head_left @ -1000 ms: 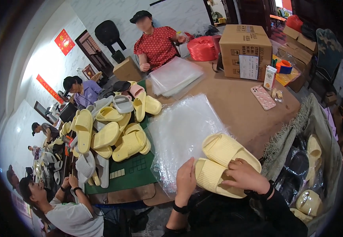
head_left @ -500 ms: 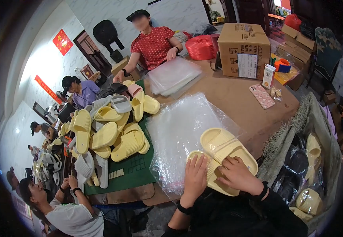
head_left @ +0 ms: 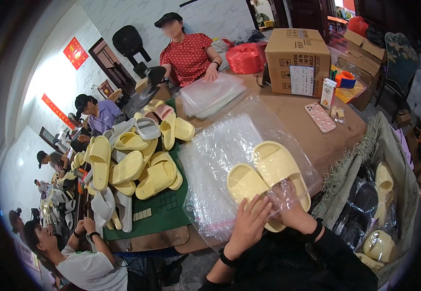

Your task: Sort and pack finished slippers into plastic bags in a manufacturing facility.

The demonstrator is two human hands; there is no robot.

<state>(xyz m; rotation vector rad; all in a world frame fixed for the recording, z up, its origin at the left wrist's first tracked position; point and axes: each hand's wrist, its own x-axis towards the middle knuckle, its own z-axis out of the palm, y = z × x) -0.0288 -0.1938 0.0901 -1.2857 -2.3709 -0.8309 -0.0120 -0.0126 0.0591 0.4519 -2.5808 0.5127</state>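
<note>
A pair of pale yellow slippers [head_left: 274,160] lies side by side at the near edge of the table, partly inside a clear plastic bag [head_left: 249,112]. My right hand [head_left: 288,201] reaches under the film, its fingers curled over the strap of the right slipper. My left hand [head_left: 253,220] rests with outstretched fingers on the bag's near side, against the heel end of the left slipper. More flat clear bags [head_left: 220,150] are spread beneath, left of the pair.
Yellow and grey slippers [head_left: 129,165] are piled on a green mat [head_left: 171,213] to the left. A carton [head_left: 300,60], a phone [head_left: 320,118] and a sack [head_left: 339,194] of bagged slippers stand rightward. Across the table, a person [head_left: 187,56] holds a dark slipper [head_left: 155,76].
The yellow slippers have slid away from me, deeper into the bag, whose film now covers my right hand. Across the table, the person in red has lifted a dark slipper.
</note>
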